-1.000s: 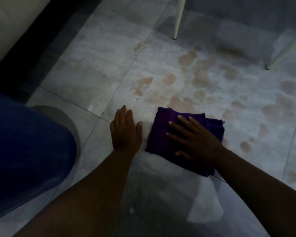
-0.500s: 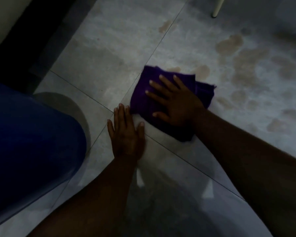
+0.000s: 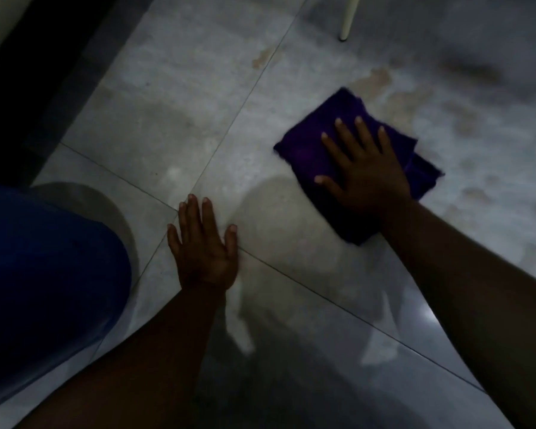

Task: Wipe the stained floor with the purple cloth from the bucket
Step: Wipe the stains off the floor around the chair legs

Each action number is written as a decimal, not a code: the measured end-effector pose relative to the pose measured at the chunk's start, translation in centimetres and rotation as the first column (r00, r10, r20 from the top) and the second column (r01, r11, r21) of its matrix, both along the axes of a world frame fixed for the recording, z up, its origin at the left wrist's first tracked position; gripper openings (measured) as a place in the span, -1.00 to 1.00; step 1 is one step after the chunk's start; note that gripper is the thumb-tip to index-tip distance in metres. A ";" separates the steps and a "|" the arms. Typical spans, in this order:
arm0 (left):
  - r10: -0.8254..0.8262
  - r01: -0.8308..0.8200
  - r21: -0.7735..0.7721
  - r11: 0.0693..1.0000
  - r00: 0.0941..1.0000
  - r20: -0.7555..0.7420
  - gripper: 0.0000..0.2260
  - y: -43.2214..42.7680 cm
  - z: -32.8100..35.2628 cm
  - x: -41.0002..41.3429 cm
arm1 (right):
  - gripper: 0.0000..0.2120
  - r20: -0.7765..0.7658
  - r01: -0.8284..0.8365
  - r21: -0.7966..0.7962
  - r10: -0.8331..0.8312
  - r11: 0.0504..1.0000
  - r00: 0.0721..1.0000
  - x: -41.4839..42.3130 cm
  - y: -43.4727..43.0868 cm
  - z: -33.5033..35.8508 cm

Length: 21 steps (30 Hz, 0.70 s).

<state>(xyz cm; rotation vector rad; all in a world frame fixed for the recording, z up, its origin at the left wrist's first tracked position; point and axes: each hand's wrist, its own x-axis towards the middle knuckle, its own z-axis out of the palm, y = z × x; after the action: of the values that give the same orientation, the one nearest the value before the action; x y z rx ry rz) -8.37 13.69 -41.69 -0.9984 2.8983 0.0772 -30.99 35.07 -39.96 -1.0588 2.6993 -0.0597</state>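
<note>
The folded purple cloth [image 3: 304,150] lies on the grey tiled floor [image 3: 174,125], right of centre. My right hand [image 3: 365,178] presses flat on top of it, fingers spread, covering its middle. Brown stains [image 3: 381,78] mark the tile just beyond and to the right of the cloth. My left hand [image 3: 203,249] rests flat on the floor at a tile joint, fingers apart, holding nothing, well to the left of the cloth. The blue bucket [image 3: 44,274] stands at the left edge, close to my left forearm.
A white chair leg [image 3: 347,17] stands at the top, beyond the stains. A dark strip [image 3: 44,72] runs along the upper left edge of the floor. The tile near me looks wet and reflective.
My right hand has slid the cloth to the right, away from my left hand, onto the stained area. My left hand has stayed planted on the floor.
</note>
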 end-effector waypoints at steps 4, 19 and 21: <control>0.014 -0.014 0.002 1.000 1.000 0.004 -0.40 0.4 0.2 -0.2 | -0.26 0.015 -0.169 0.054 0.168 0.984 0.986 7.1 5.9 0.3; -0.218 0.226 0.084 0.970 0.971 -0.093 -0.38 1.5 1.1 -10.7 | -0.26 0.025 -0.187 0.081 0.185 0.979 0.982 2.7 13.1 0.6; -0.177 0.182 0.097 0.979 0.983 -0.050 -0.33 1.1 0.6 -12.2 | -0.24 0.020 -0.148 0.064 0.146 0.987 0.989 0.2 10.2 0.5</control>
<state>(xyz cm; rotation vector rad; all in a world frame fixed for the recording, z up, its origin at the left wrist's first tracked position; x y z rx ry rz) -20.55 14.83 -41.07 -0.7241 2.9725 0.2347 -30.77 45.30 -39.48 -1.2282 2.5819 0.0466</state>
